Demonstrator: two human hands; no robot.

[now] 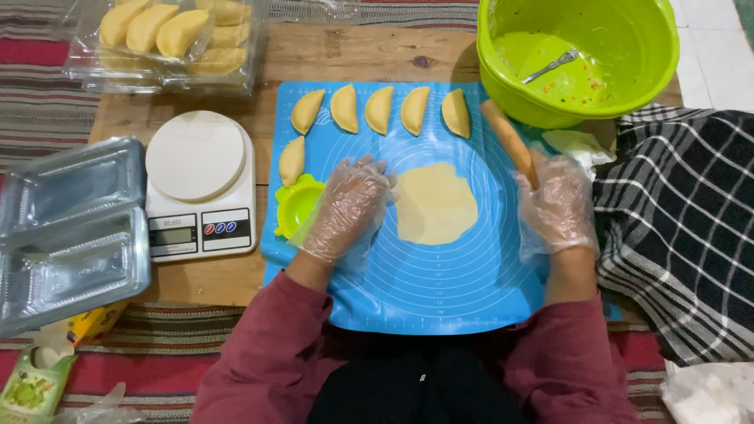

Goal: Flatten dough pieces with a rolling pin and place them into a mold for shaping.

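Resting flat in a clear plastic glove, the left hand [345, 208] lies on the blue mat [440, 290] with fingers spread apart, holding nothing; its fingertips touch the left edge of the dough sheet [434, 204]. The right hand [554, 210], also gloved, is closed around the lower end of a wooden rolling pin [506, 137]. The pin's long axis runs diagonally, its free end pointing to the upper left, towards the base of the green bowl [628, 86], which it appears to touch.

The dough sheet lies flat at the centre of the frame, between the two hands, roughly round and slightly taller than wide. Bare mat is open below it down to the mat's near edge; less room remains above, where a row of five folded pastries [380, 110] runs along the mat's upper edge. A sixth pastry [291, 161] stands on the mat's left edge, just above a yellow-green pastry press [294, 206] partly covered by the left hand.

Left of the mat, on the wooden table [353, 55], sits a white kitchen scale [200, 184]. Empty clear trays [71, 235] lie at the left edge of the frame; a tray of finished pastries [169, 35] occupies the upper left. A spoon [552, 65] rests inside the bowl. A checked cloth [675, 228] fills the right side.
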